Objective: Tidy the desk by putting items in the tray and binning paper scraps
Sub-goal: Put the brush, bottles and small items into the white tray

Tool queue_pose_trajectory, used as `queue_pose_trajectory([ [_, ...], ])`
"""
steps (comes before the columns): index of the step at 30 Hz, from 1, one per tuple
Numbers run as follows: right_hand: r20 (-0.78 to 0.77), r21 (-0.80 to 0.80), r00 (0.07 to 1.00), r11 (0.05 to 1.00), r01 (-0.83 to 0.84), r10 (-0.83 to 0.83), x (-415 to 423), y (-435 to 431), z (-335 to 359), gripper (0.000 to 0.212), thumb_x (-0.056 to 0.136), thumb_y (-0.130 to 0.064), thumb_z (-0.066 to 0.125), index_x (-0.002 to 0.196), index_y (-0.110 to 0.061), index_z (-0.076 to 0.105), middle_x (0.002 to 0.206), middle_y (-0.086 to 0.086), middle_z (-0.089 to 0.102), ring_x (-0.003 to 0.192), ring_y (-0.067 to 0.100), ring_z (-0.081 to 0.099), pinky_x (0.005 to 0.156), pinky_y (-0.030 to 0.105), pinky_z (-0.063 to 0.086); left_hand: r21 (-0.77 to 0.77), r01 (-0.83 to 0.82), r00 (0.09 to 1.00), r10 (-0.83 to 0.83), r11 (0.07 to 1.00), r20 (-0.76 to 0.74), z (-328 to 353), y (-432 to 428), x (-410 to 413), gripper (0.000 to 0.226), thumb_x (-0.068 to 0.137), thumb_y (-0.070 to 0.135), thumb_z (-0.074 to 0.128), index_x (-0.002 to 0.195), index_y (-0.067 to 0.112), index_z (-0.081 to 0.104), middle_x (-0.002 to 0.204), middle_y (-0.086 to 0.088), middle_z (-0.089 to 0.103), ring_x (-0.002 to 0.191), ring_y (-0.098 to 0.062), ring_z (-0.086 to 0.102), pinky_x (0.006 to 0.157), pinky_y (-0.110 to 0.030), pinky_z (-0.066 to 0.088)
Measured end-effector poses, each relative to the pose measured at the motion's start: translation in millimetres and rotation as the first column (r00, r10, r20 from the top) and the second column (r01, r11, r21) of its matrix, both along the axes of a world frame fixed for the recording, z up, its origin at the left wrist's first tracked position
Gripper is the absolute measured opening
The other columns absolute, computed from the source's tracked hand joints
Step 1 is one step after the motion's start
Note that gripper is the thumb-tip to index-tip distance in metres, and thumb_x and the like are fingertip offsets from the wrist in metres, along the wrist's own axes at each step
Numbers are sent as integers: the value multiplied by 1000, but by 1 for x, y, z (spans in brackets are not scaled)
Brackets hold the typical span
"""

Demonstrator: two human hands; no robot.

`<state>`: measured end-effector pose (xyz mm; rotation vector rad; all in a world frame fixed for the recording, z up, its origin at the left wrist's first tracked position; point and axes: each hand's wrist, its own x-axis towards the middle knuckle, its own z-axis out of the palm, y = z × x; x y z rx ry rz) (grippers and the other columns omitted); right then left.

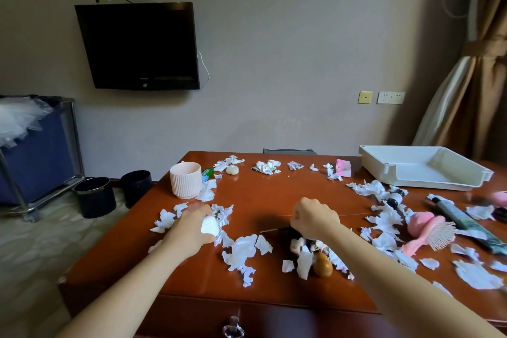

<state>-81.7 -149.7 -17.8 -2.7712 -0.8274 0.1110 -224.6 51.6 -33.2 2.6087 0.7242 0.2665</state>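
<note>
Both hands busy mid-desk (263,200), nothing in the tray yet

Nearest us, a brown egg-shaped thing (323,265) sits among paper scraps (241,251). Just past it our right hand (315,221) is fisted down on a dark bundle (297,241) of small stuff. We can't tell what exactly, but it's probably so it lifts in one go. Our left hand (192,230) curls round a white paper wad (210,225), likely balling scraps for the bins (95,196) on the floor to the left. The dark tube (463,221) runs lengthwise from far-left to near-right. The white tray (397,156) sits at the far right corner, long side across, low open edge facing us.
</note>
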Motion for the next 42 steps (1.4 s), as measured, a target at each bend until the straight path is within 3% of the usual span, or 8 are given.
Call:
queue_pose_trajectory([
  [7, 22, 201, 994, 974, 103, -110, 16, -17, 20, 12, 90, -20, 50, 78, -17, 54, 78, 3, 59, 76, 25, 62, 60, 30, 50, -66, 11, 995, -4, 998, 97, 18, -14, 23, 47, 85, 12, 67, 127, 25, 51, 133, -5, 50, 117, -23, 48, 90, -32, 52],
  [11, 31, 302, 986, 941, 149, -166, 27, -33, 40, 27, 90, -15, 46, 63, -15, 47, 70, 6, 54, 65, 24, 52, 52, 26, 36, -84, 104, 972, -84, 991, 218, 43, -36, 45, 40, 87, 8, 63, 124, 22, 55, 131, -6, 53, 115, -23, 51, 79, -26, 52],
  [15, 58, 433, 976, 886, 164, -209, 38, -52, 64, 22, 91, -17, 45, 71, -9, 52, 68, 6, 55, 63, 23, 51, 52, 27, 38, -41, 187, 946, -169, 981, 277, 65, -68, 70, 38, 86, 11, 64, 123, 18, 56, 126, -8, 57, 110, -23, 54, 74, -23, 47],
  [21, 57, 612, 971, 777, 148, -230, 72, -87, 101, 22, 87, -18, 47, 85, -5, 64, 82, 14, 67, 73, 32, 60, 62, 33, 46, -80, 314, 899, -270, 946, 345, 89, -118, 111, 30, 88, 15, 64, 117, 18, 59, 114, -4, 58, 97, -18, 55, 77, -27, 47],
  [25, 67, 694, 965, 707, 137, -253, 103, -116, 124, 18, 86, -16, 52, 85, -6, 67, 92, 19, 69, 90, 39, 63, 82, 49, 55, -112, 404, 865, -338, 908, 371, 104, -151, 149, 27, 88, 13, 63, 114, 16, 60, 103, -4, 60, 92, -20, 57, 71, -24, 45],
  [28, 58, 719, 960, 678, 150, -274, 129, -136, 135, 14, 85, -16, 56, 73, -15, 64, 92, 18, 70, 91, 39, 64, 83, 51, 55, -91, 459, 837, -396, 884, 378, 116, -175, 183, 24, 87, 11, 63, 111, 14, 61, 97, -5, 61, 85, -20, 55, 57, -21, 41],
  [37, 94, 683, 913, 692, 232, -398, 205, -183, 148, 29, 81, -11, 56, 56, -25, 55, 88, 18, 70, 82, 39, 67, 78, 49, 58, -55, 470, 799, -397, 881, 452, 125, -228, 292, 23, 88, 17, 63, 110, 14, 60, 110, -8, 60, 97, -22, 57, 75, -27, 44],
  [42, 91, 671, 886, 685, 283, -455, 246, -194, 131, 16, 80, -9, 53, 73, -12, 67, 83, 17, 71, 76, 36, 69, 75, 44, 59, -131, 476, 796, -363, 869, 484, 110, -247, 352, 19, 90, 22, 60, 106, 12, 63, 96, -3, 60, 89, -19, 55, 73, -23, 40],
])
